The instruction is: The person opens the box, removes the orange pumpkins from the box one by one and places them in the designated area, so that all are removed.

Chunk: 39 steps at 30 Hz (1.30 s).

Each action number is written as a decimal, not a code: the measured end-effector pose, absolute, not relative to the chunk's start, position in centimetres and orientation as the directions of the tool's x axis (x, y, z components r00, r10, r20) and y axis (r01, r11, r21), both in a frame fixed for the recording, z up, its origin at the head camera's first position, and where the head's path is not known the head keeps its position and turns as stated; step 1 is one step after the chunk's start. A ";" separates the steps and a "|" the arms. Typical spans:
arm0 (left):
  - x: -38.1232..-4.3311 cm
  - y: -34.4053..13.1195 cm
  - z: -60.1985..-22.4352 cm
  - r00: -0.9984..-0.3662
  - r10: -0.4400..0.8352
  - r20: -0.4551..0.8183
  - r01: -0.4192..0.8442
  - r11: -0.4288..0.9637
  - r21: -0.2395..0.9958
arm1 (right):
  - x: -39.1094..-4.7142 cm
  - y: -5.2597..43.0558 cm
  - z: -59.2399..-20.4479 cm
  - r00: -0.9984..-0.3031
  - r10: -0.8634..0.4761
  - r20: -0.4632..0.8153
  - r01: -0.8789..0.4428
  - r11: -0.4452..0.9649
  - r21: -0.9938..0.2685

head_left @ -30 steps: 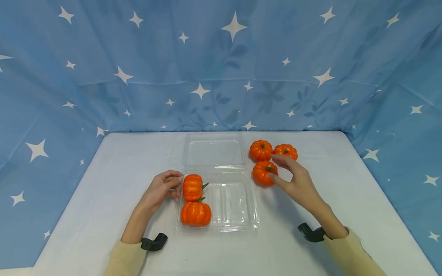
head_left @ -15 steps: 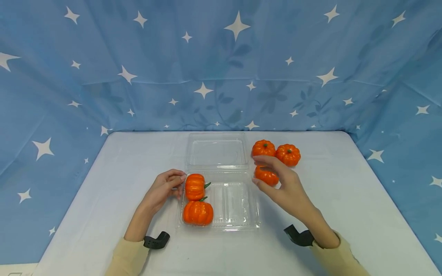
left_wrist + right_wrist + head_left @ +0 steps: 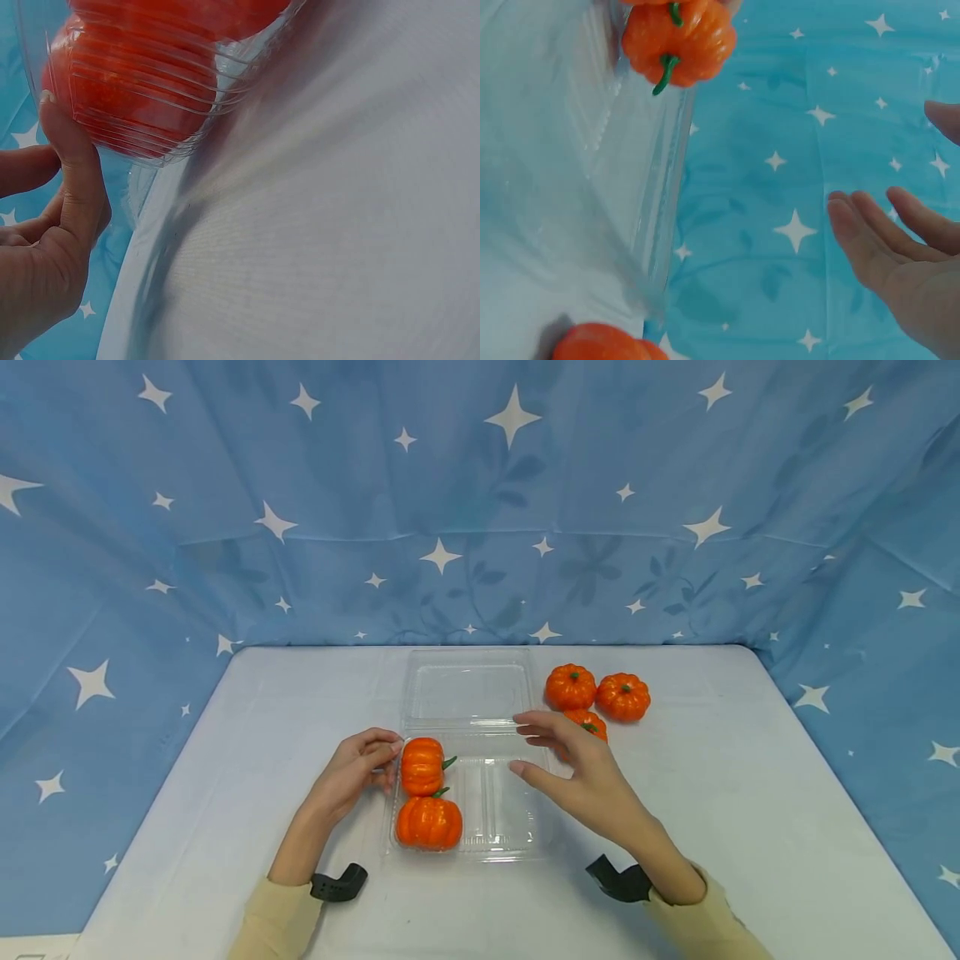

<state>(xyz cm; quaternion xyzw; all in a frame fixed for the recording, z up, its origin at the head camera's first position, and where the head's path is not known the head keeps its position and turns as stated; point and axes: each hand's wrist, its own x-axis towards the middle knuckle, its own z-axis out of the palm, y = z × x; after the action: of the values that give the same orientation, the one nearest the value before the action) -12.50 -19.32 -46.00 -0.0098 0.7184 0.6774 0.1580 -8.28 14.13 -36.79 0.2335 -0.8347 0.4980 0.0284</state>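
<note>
Two orange toy pumpkins, the back one (image 3: 423, 767) and the front one (image 3: 429, 823), sit along the left side of a clear plastic clamshell box (image 3: 498, 847). Thumb and finger of my left hand (image 3: 358, 771) pinch the box's rim near its back left corner; in the left wrist view a fingertip (image 3: 48, 99) rests on the ribbed wall. Over the box's right side hovers my right hand (image 3: 585, 777), fingers and thumb spread apart, holding nothing. Partly hidden behind it is another toy pumpkin (image 3: 589, 723), right of the box.
The box's lid (image 3: 471, 685) lies folded back behind it. Two more toy pumpkins, one on the left (image 3: 571, 687) and one on the right (image 3: 623, 697), rest at the back right of the white table (image 3: 750, 793). A blue star-patterned curtain (image 3: 480, 527) stands behind.
My right hand has moved left from over the nearest loose pumpkin to over the box's right side, with nothing in it. My left hand has stayed at the box's rim.
</note>
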 end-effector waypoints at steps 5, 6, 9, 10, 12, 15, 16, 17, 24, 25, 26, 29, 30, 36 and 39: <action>-12.4 -19.4 -46.0 -0.949 0.199 -0.243 -0.231 0.082 0.969 | -8.1 12.7 -37.0 -0.891 -0.394 0.228 -0.394 0.418 -0.818; -12.4 -19.4 -46.0 -0.949 0.200 -0.244 -0.232 0.081 0.969 | -8.0 12.4 -37.0 -0.890 -0.400 0.220 -0.393 0.427 -0.814; -12.4 -19.4 -46.1 -0.949 0.199 -0.245 -0.234 0.078 0.969 | -7.9 11.7 -37.2 -0.887 -0.416 0.203 -0.395 0.452 -0.800; -12.4 -19.4 -46.1 -0.949 0.199 -0.245 -0.234 0.076 0.969 | -7.9 11.5 -37.3 -0.886 -0.420 0.197 -0.394 0.458 -0.797; -12.4 -19.4 -46.1 -0.948 0.201 -0.245 -0.234 0.075 0.969 | -7.8 11.1 -37.5 -0.886 -0.430 0.173 -0.385 0.477 -0.790; -12.5 -19.4 -46.1 -0.947 0.205 -0.247 -0.236 0.077 0.969 | -7.9 10.5 -37.8 -0.884 -0.452 0.120 -0.362 0.498 -0.788; -12.5 -19.4 -46.1 -0.947 0.204 -0.248 -0.238 0.077 0.968 | -7.9 10.3 -37.9 -0.880 -0.464 0.101 -0.355 0.502 -0.788; -12.5 -19.4 -46.1 -0.947 0.202 -0.249 -0.238 0.078 0.968 | -8.0 10.1 -38.0 -0.876 -0.475 0.081 -0.346 0.503 -0.792; -12.4 -19.7 -46.0 -0.948 0.194 -0.252 -0.241 0.079 0.967 | -8.4 8.9 -38.7 -0.849 -0.527 -0.027 -0.290 0.509 -0.811; -12.3 -19.8 -46.1 -0.948 0.195 -0.252 -0.241 0.078 0.967 | -8.4 8.7 -38.8 -0.849 -0.526 -0.041 -0.279 0.514 -0.811; -12.3 -19.8 -46.1 -0.948 0.196 -0.252 -0.241 0.078 0.967 | -8.5 8.5 -38.9 -0.848 -0.526 -0.057 -0.267 0.518 -0.813; -12.3 -19.8 -46.1 -0.948 0.198 -0.250 -0.239 0.076 0.968 | -8.6 8.0 -39.3 -0.842 -0.529 -0.103 -0.232 0.529 -0.816; -12.4 -19.8 -46.2 -0.948 0.197 -0.250 -0.239 0.074 0.968 | -8.6 7.9 -39.4 -0.840 -0.530 -0.116 -0.225 0.535 -0.815; -12.5 -19.7 -46.2 -0.948 0.203 -0.243 -0.234 0.068 0.970 | -8.4 7.1 -40.1 -0.819 -0.551 -0.159 -0.228 0.568 -0.791; -12.6 -19.6 -46.1 -0.948 0.214 -0.236 -0.228 0.065 0.972 | -8.3 6.7 -40.3 -0.814 -0.556 -0.167 -0.237 0.582 -0.778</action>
<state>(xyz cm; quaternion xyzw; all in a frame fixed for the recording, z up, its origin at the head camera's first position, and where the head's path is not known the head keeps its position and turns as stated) -12.58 -19.64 -46.14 -0.0049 0.7115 0.6839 0.1613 -8.33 6.74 -40.32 0.2288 -0.8663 0.3958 -0.2011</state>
